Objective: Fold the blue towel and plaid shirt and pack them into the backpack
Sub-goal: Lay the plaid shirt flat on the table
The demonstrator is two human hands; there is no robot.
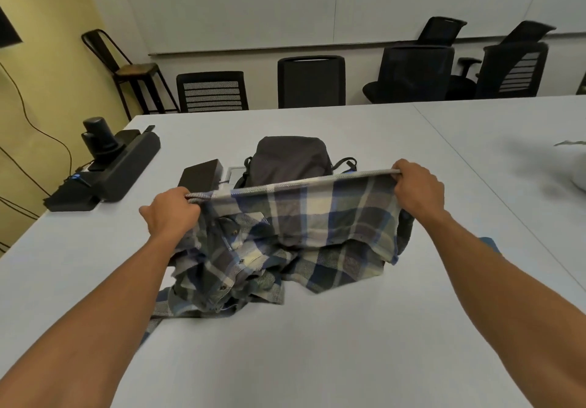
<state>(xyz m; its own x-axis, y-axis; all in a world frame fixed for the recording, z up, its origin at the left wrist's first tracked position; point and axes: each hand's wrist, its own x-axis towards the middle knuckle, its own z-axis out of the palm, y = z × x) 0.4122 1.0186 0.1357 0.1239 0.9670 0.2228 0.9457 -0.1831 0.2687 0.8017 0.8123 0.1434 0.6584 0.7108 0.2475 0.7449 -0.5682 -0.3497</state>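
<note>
Two hands held the plaid shirt (304,227) by one straight edge, which ran left to right across the view and sloped slightly upward toward the right. The left hand (174,214) gripped the left end of that edge with its fingers curled round the bunched cloth; the right hand (417,190) gripped the right end in the same manner, higher and farther out over the table (317,360). The edge was drawn taut between the two grips. The shirt's long axis therefore lay crosswise to the person, and the body of the garment hung down from the grips toward the person, with its lower part crumpled on the table surface.

The backpack (290,158) lay directly beyond the held edge, dark grey, its opening not discernible. Both hands stood near it, the right appearing slightly nearer. A blue scrap (490,244) showed behind the right forearm; it was probably the towel, but too little was visible to confirm.

The shirt was a soft flannel in blue, grey and cream checks, unevenly gathered, with buttons visible at left. Judged from this, folding had not yet produced a flat shape.
</note>
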